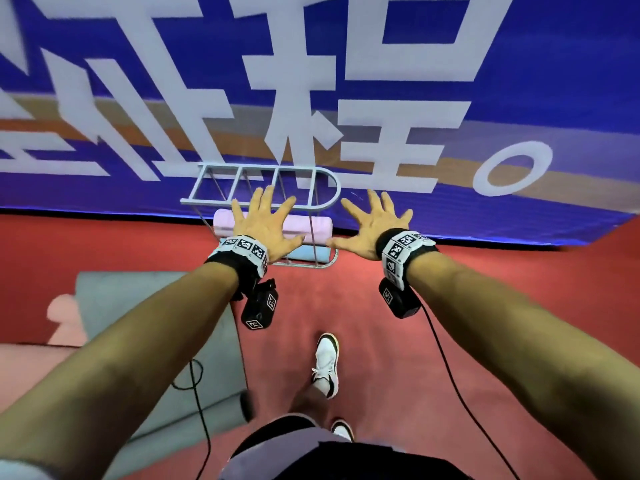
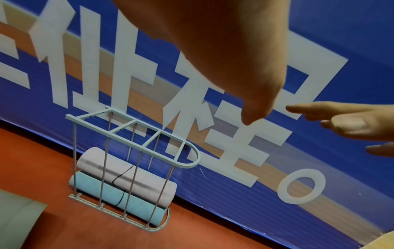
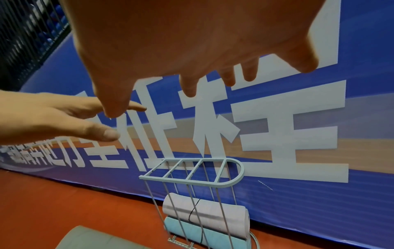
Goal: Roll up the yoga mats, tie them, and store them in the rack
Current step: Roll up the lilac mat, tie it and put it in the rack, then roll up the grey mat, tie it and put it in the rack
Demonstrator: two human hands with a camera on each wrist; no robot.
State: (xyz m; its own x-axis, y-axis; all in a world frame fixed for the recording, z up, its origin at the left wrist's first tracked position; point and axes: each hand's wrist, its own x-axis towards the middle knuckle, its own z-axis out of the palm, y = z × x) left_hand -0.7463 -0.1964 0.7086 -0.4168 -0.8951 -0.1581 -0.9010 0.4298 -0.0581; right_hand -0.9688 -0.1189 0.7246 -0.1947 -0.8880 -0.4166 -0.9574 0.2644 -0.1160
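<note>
Left hand (image 1: pixel 264 223) over much of the pink rolled mat (image 1: pixel 311 226); grey mat (image 1: pixel 166 341) partly behind the forearm.

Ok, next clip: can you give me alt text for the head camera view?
Both hands, left hand and right hand, stretch forward with fingers spread, holding nothing, above a wire rack holding a pink rolled mat over a blue rolled mat. A grey mat lies partly unrolled on the red floor at left.

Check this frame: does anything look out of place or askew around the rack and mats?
Mostly tidy: the pink mat sits on the blue mat, both lying sideways in the rack. The grey mat lies only partly rolled on the floor. Both hands, left hand and right hand, are spread and hold nothing.
</note>
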